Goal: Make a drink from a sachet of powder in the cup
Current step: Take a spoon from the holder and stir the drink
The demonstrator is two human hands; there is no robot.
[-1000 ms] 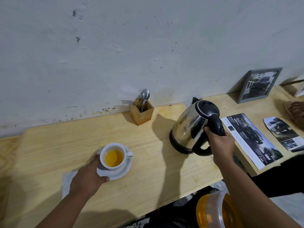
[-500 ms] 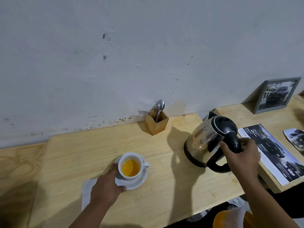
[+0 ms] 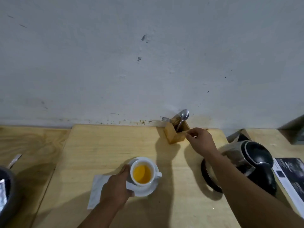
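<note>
Cup: white, upright on a white saucer, near the middle of the wooden table; holds orange-yellow liquid; its handle points right.
Left hand: curled round the left side of the cup and the saucer's near-left rim; thumb on the saucer's near edge, fingers against the cup wall; clamped on cup and saucer.
White napkin: flat on the table, left of the saucer and partly under the left hand; whether it is the sachet cannot be told.
Right hand: reached to the far side of the table, just right of the wooden holder; fingertips drawn together at the holder's right rim; nothing seen between them; whether they touch the wood cannot be told.
Wooden holder: small square box against the wall; a spoon stands in it, bowl up, leaning right; a fork leans out to the left.
Kettle: steel body, black lid and handle; on the table to the right, partly hidden by the right forearm; no hand on it.
Printed leaflet: on the right edge, just beside the kettle.
Dark pan: at the near left edge, cut off by the frame.
Wall: grey-white, marked and speckled, behind the table.
</note>
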